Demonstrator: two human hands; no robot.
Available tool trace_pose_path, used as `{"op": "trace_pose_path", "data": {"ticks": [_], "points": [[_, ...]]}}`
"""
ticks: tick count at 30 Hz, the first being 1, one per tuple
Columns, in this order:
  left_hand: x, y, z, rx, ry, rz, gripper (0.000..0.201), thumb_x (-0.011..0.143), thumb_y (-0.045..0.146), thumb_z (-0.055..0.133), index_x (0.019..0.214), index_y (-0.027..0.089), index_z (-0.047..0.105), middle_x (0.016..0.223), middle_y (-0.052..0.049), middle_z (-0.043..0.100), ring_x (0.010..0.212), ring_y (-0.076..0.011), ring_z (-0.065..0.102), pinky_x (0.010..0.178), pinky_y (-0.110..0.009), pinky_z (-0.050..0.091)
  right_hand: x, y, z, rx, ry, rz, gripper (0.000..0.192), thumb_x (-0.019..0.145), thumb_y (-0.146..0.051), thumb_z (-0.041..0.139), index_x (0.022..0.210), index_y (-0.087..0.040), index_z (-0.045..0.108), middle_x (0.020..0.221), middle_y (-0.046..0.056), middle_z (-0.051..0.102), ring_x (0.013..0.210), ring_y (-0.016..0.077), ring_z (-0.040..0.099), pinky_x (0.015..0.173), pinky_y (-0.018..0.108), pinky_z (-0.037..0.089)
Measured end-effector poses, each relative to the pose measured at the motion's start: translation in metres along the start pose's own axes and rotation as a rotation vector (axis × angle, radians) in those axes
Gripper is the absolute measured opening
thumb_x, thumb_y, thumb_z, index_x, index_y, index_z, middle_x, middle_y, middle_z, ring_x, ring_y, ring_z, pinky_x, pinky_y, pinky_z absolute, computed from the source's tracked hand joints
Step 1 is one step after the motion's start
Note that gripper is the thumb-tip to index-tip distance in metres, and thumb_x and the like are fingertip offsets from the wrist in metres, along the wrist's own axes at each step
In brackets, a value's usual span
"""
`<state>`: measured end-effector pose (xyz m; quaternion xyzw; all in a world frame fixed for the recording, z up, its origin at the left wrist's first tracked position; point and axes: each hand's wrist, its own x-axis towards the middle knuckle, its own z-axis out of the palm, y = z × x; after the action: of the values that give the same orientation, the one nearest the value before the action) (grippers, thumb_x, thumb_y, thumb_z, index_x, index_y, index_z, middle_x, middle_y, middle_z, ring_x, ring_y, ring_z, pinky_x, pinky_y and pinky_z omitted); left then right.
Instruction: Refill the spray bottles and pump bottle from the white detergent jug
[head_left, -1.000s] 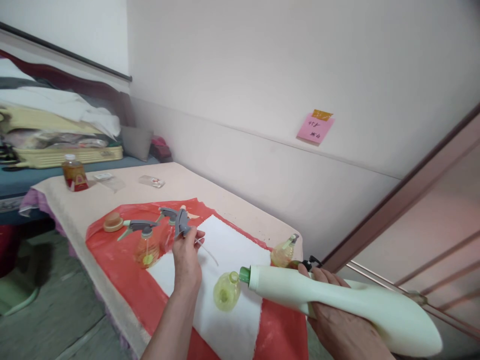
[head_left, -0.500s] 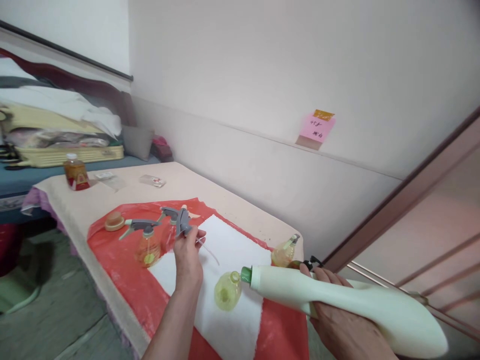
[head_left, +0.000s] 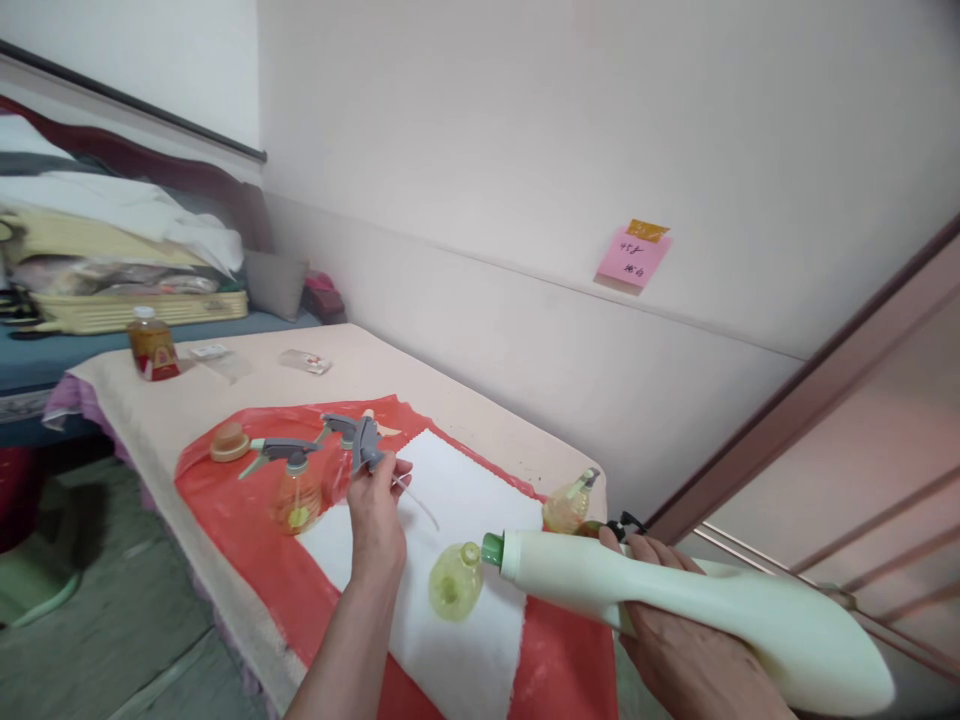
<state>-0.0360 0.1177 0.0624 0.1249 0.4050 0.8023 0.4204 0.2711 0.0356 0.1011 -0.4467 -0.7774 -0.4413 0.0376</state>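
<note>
Over the white cloth (head_left: 457, 560), the right hand (head_left: 686, 655) grips a big pale jug (head_left: 675, 605) tipped sideways, its green spout right at the mouth of a small yellow bottle (head_left: 452, 581). Left hand (head_left: 377, 520) pinches a grey sprayer (head_left: 365, 446) with its tube dangling.

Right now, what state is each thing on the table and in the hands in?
Left hand: closed on the grey trigger sprayer.
Grey trigger sprayer: off its bottle, tube hanging free.
Right hand: gripping the big white bottle.
Big white bottle: tipped level, green spout at the small bottle's mouth.
Small yellow bottle: uncapped, on the white cloth.
Orange spray bottle: upright, sprayer on.
</note>
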Motion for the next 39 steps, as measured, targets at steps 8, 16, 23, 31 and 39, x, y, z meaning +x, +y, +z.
{"op": "trace_pose_path", "data": {"ticks": [8, 16, 23, 31, 39], "points": [[0.0003, -0.0008, -0.0005, -0.007, -0.001, -0.004, 0.022, 0.070, 0.038, 0.073, 0.074, 0.020, 0.061, 0.070, 0.001, 0.064, 0.077, -0.0160, 0.063, 0.074, -0.030, 0.050, 0.0011, -0.0009, -0.0009, 0.006, -0.003, -0.003, 0.060, 0.071, -0.005, 0.061, 0.130, -0.010, 0.053, 0.113, 0.021, 0.062, 0.101, 0.0362, 0.059, 0.088, 0.052, 0.053], [0.0006, -0.0004, 0.0003, -0.012, 0.000, -0.002, 0.021, 0.070, 0.038, 0.073, 0.074, 0.020, 0.062, 0.070, 0.001, 0.064, 0.077, -0.0160, 0.064, 0.073, -0.030, 0.050, -0.0002, -0.0014, 0.0001, -0.007, -0.023, -0.011, 0.062, 0.069, -0.004, 0.063, 0.131, -0.009, 0.055, 0.114, 0.021, 0.062, 0.103, 0.0364, 0.058, 0.090, 0.052, 0.052], [0.0006, -0.0005, -0.0004, -0.008, -0.001, -0.002, 0.021, 0.071, 0.038, 0.073, 0.075, 0.020, 0.062, 0.071, 0.001, 0.064, 0.076, -0.0158, 0.063, 0.074, -0.030, 0.050, 0.0027, -0.0004, -0.0030, -0.019, -0.038, -0.008, 0.059, 0.071, -0.005, 0.063, 0.129, -0.012, 0.057, 0.111, 0.018, 0.062, 0.101, 0.0338, 0.059, 0.088, 0.049, 0.053], [0.0005, 0.0005, -0.0002, -0.007, -0.003, 0.001, 0.021, 0.071, 0.037, 0.072, 0.075, 0.020, 0.062, 0.072, 0.001, 0.064, 0.077, -0.0158, 0.064, 0.074, -0.029, 0.050, 0.0017, -0.0020, -0.0038, -0.002, -0.029, -0.005, 0.058, 0.074, 0.000, 0.058, 0.131, -0.009, 0.055, 0.113, 0.020, 0.061, 0.105, 0.0350, 0.057, 0.093, 0.052, 0.051], [0.0010, 0.0001, -0.0005, -0.005, -0.003, 0.005, 0.023, 0.070, 0.039, 0.073, 0.076, 0.020, 0.062, 0.071, 0.001, 0.064, 0.076, -0.0161, 0.064, 0.074, -0.031, 0.050, 0.0030, -0.0017, -0.0079, 0.018, -0.050, 0.006, 0.059, 0.072, 0.000, 0.058, 0.130, -0.010, 0.053, 0.109, 0.018, 0.060, 0.101, 0.0335, 0.058, 0.090, 0.051, 0.052]]}}
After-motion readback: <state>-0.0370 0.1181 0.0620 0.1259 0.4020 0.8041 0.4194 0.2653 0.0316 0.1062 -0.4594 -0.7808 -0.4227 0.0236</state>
